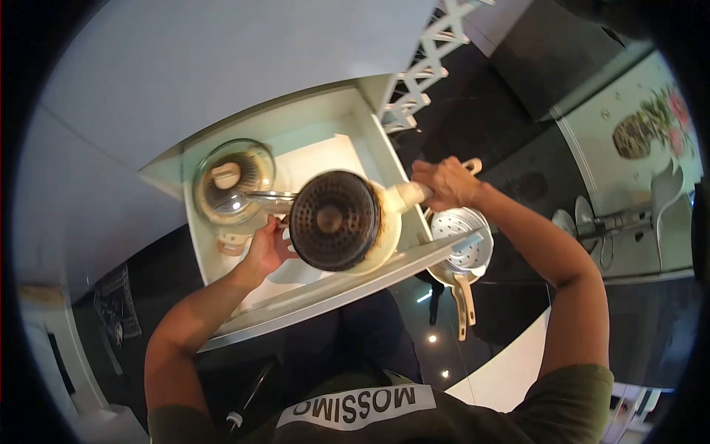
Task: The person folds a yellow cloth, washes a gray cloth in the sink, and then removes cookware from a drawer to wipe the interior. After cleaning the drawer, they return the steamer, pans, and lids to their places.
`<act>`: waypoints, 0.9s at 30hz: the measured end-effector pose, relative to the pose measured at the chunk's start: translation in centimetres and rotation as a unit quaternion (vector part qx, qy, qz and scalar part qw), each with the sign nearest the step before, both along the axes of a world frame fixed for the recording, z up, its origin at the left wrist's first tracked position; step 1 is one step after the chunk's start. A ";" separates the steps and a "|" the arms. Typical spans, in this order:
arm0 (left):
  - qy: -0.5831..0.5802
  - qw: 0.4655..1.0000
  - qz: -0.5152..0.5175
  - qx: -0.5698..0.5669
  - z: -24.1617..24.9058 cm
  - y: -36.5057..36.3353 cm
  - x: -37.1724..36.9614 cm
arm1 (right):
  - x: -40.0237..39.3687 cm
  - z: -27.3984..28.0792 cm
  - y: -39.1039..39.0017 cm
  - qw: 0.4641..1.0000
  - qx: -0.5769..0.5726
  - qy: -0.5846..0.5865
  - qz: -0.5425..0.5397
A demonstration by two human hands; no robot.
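Note:
My right hand (447, 183) grips the handle of a cream pan (336, 222), tilted so that its dark, dimpled underside faces me above the open drawer (277, 314). Brown stains run along the pan's side. My left hand (270, 248) has its fingers curled at the pan's left edge, where I cannot tell what they pinch. Just above those fingers a shiny metal rim (274, 198) sticks out from behind the pan. At the drawer's left end lies a round glass lid (235, 181) with a cream knob, and a cream handle (233, 244) shows below it.
On the dark floor right of the drawer, a white perforated steamer insert (460, 237) rests over stacked cream pans with handles (462, 303). A white lattice rack (429, 70) stands behind. Metal utensils (621, 218) are at the far right.

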State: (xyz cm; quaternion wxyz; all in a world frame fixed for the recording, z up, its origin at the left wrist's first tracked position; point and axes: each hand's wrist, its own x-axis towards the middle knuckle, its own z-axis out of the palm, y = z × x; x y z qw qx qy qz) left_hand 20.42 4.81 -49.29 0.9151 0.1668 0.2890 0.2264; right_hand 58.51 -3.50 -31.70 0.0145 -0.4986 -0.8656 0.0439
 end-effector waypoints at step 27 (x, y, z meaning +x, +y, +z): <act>0.053 0.993 -0.106 -0.020 5.6 -4.7 11.6 | 9.0 -18.8 -23.9 0.602 -0.169 0.311 -0.716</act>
